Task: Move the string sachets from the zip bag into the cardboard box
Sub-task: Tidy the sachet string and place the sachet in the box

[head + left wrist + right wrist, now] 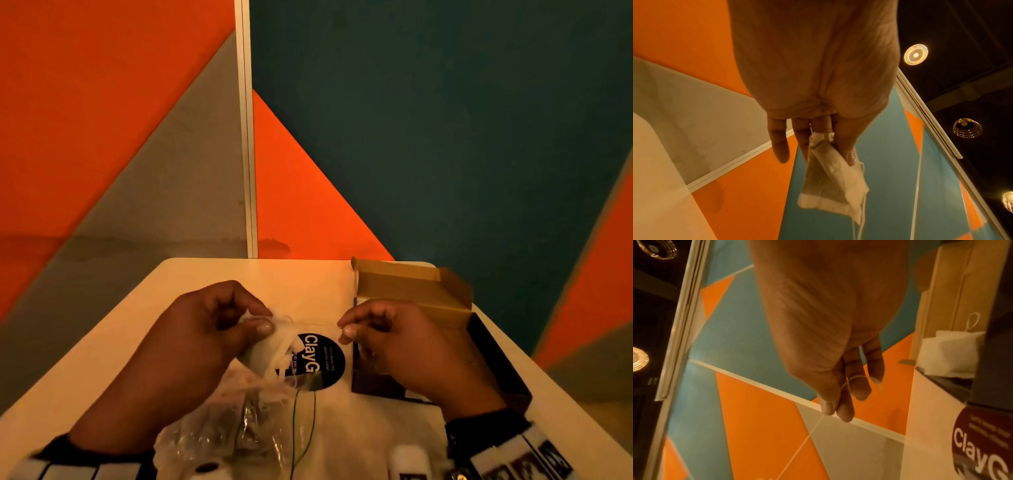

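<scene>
My left hand (263,322) hangs above the table and pinches a small bunch of white string sachets (274,353); in the left wrist view the thumb presses the sachets (830,178) against the fingers. My right hand (346,332) pinches a thin string (803,444) between thumb and forefinger, with the string running tight toward the sachets. The clear zip bag (236,431) lies crumpled below the left hand. The open cardboard box (411,291) stands behind and to the right of the right hand, and one white sachet (947,353) lies inside it.
A round dark "ClayG" sticker (322,356) sits on the white table (102,359) between my hands. A thin green wire (303,428) lies by the bag. Small white objects (407,460) sit at the near edge. Orange and teal wall panels stand behind the table.
</scene>
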### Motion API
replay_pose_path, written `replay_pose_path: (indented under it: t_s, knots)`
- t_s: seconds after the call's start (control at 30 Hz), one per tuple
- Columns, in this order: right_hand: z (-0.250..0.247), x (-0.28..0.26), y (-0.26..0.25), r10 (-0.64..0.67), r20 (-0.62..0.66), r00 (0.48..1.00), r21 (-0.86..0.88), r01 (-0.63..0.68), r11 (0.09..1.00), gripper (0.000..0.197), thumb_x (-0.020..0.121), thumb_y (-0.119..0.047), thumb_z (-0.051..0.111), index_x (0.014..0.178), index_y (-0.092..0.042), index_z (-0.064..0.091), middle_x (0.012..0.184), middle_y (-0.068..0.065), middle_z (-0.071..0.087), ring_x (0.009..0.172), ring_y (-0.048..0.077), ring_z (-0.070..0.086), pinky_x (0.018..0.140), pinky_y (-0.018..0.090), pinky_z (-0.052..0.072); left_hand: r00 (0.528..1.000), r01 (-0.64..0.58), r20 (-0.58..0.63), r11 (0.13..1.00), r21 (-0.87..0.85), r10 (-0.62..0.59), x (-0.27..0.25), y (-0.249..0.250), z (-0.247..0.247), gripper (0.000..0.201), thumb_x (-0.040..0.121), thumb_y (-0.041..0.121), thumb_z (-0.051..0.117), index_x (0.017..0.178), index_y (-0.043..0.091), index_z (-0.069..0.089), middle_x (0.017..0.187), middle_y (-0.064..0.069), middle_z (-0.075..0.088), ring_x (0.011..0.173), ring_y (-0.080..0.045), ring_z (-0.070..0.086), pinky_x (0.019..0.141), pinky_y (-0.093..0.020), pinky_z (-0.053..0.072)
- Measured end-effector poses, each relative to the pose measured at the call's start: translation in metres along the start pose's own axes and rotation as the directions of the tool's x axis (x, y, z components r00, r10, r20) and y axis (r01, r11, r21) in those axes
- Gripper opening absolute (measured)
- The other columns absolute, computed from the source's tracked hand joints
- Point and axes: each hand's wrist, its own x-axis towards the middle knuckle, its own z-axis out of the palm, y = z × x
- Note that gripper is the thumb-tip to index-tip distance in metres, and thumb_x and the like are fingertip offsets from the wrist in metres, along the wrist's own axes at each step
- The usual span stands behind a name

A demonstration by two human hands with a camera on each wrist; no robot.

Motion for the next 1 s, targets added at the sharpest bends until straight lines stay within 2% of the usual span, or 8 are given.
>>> replay_pose_path:
  t_s: [0.13,0.3,0.4,0.5,0.57,0.67,0.83,1.0]
  knots:
    - [-0.012,0.004,0.015,0.092,-0.039,0.995,-0.053,-0.094,0.994,0.012,0.094,-0.019,0.068,0.088,-0.026,0.076,0.081,-0.006,0.077,0.063,0.011,0.067,0.063,0.03,0.057,0.999,-0.016,-0.031,0.995,-0.098,0.013,0.001,0.0,-0.004,0.01,0.082,0.004,0.071,0.079,0.014,0.072,0.08,0.0,0.076,0.067,-0.008,0.069,0.06,-0.02,0.049]
    - [-0.02,0.01,0.02,0.055,-0.149,0.987,-0.267,-0.093,0.959,0.016,0.091,-0.027,0.072,0.087,-0.04,0.066,0.091,-0.025,0.067,0.09,-0.003,0.064,0.063,0.01,0.046,1.0,-0.01,-0.012,0.985,-0.172,0.008,0.004,-0.005,-0.003,0.008,0.081,0.004,0.071,0.081,0.012,0.072,0.08,-0.004,0.076,0.063,-0.009,0.067,0.061,-0.026,0.049]
    - [-0.011,0.004,0.0,-0.09,-0.212,0.973,0.001,0.092,0.996,0.016,0.092,-0.019,0.071,0.088,-0.035,0.067,0.106,-0.024,0.07,0.095,-0.004,0.066,0.069,0.01,0.049,1.0,0.013,-0.019,0.967,-0.253,-0.018,0.005,-0.008,0.002,0.005,0.08,0.003,0.07,0.083,0.007,0.072,0.076,-0.013,0.073,0.058,-0.012,0.064,0.054,-0.021,0.052]
    - [0.008,-0.013,-0.029,-0.221,-0.051,0.974,0.321,0.225,0.92,0.027,0.095,-0.008,0.062,0.09,-0.034,0.072,0.123,-0.022,0.069,0.109,-0.005,0.064,0.079,0.02,0.058,1.0,0.021,0.004,0.949,-0.316,-0.021,0.005,-0.009,0.01,0.005,0.076,0.007,0.071,0.08,0.008,0.072,0.075,-0.017,0.072,0.061,-0.018,0.064,0.056,-0.025,0.053]
    - [0.021,-0.02,-0.037,-0.26,0.047,0.965,0.364,0.225,0.904,0.032,0.096,-0.005,0.059,0.096,-0.034,0.074,0.128,-0.022,0.066,0.114,-0.005,0.062,0.085,0.027,0.06,1.0,0.026,0.007,0.938,-0.344,-0.025,0.004,-0.01,0.014,0.006,0.076,0.006,0.07,0.082,0.006,0.071,0.073,-0.017,0.072,0.062,-0.02,0.065,0.055,-0.025,0.054]
    - [0.033,-0.02,-0.035,-0.249,0.051,0.967,0.387,0.211,0.897,0.038,0.098,-0.001,0.057,0.103,-0.033,0.076,0.118,-0.016,0.072,0.108,0.005,0.067,0.091,0.031,0.058,0.999,0.02,-0.023,0.921,-0.389,-0.032,0.003,-0.009,0.02,0.004,0.079,0.002,0.069,0.083,0.004,0.069,0.071,-0.017,0.071,0.061,-0.02,0.065,0.058,-0.03,0.053]
    - [0.041,-0.015,-0.028,-0.161,0.018,0.987,0.489,0.132,0.862,0.039,0.099,-0.002,0.053,0.104,-0.032,0.077,0.101,0.015,0.075,0.101,0.034,0.071,0.096,0.057,0.054,0.997,0.016,-0.068,0.918,-0.396,-0.047,0.003,-0.007,0.025,0.022,0.082,-0.004,0.068,0.073,0.015,0.072,0.07,-0.012,0.072,0.06,-0.019,0.064,0.062,-0.036,0.05]
    - [0.045,-0.009,-0.023,-0.095,0.046,0.994,0.514,0.058,0.856,0.044,0.102,-0.003,0.046,0.102,-0.029,0.08,0.107,0.006,0.077,0.104,0.029,0.072,0.099,0.055,0.053,0.994,0.015,-0.093,0.925,-0.38,-0.054,0.002,-0.009,0.028,0.02,0.084,-0.001,0.068,0.077,0.017,0.073,0.074,-0.008,0.075,0.065,-0.018,0.07,0.06,-0.028,0.054]
